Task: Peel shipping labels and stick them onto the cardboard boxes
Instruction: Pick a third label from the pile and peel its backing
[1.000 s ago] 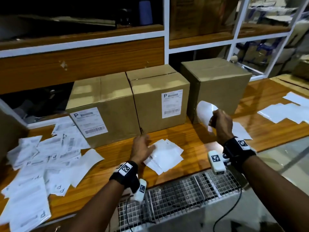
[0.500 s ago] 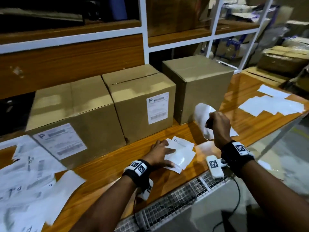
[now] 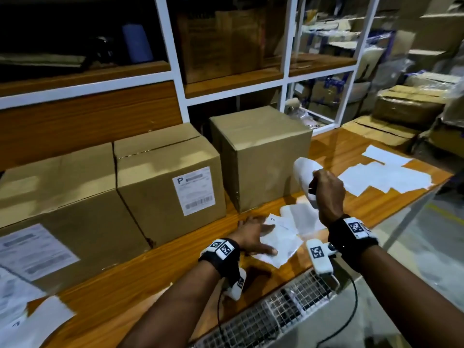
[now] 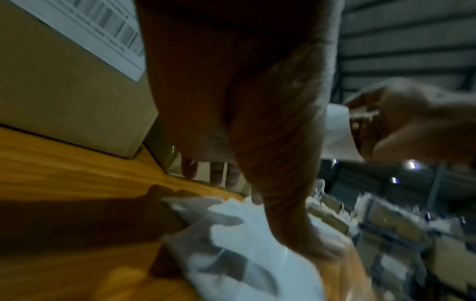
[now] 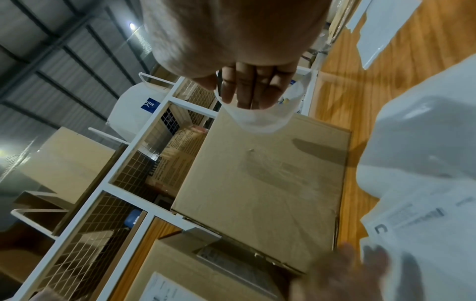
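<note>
Three cardboard boxes stand in a row on your bench [image 3: 155,270], and the unlabelled box [image 3: 266,156] is the landmark for everything else. Touching its left side is the middle box [image 3: 160,182], which carries a printed shipping label [image 3: 194,190] on its front face. Further left of that sits the third box [image 3: 57,204], also labelled on its front.

Your right hand [image 3: 327,193] hovers just in front of the unlabelled box's right corner, above the bench, fingers curled round a curled white label sheet [image 3: 302,174] that sticks up out of the fist. From the right wrist view that sheet bends over the box's top.

Your left hand [image 3: 251,234] lies flat, fingers spread and straight, in front of the unlabelled box, pressing on a small loose pile of label sheets [image 3: 283,237] on the bench.

Well to the right of the unlabelled box, more white sheets [image 3: 386,174] lie spread on the bench.
</note>
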A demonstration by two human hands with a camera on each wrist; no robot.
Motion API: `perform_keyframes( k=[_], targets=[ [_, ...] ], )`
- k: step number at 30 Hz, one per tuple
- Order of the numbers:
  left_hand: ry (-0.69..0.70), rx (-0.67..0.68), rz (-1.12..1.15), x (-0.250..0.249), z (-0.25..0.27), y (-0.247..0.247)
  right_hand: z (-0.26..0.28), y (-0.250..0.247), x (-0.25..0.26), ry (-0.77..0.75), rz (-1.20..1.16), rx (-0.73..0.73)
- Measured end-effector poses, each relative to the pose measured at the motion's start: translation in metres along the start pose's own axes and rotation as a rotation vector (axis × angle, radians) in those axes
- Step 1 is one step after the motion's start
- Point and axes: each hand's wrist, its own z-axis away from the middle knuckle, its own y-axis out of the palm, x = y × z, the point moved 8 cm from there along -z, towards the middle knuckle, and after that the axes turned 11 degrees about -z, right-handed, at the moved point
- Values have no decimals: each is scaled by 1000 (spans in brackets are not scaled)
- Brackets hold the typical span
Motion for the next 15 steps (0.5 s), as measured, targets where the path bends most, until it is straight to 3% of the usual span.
perform_keyframes(
  k=[3, 4, 6, 11, 15],
  targets=[
    [-10, -397, 571, -7, -3, -56, -9, 7, 5, -47, 65, 98],
    [-25, -444, 751, -8, -5, -68, -8, 10, 5, -43, 51, 136],
    [-31, -408, 1026, -16, -10, -81, 0, 17, 11, -102, 34, 174],
    [3, -300, 1299, -28, -23, -99, 20, 42, 17, -269, 47, 353],
    [62, -184, 1528, -28, -23, -104, 26, 56, 11, -209, 40, 484]
  ],
)
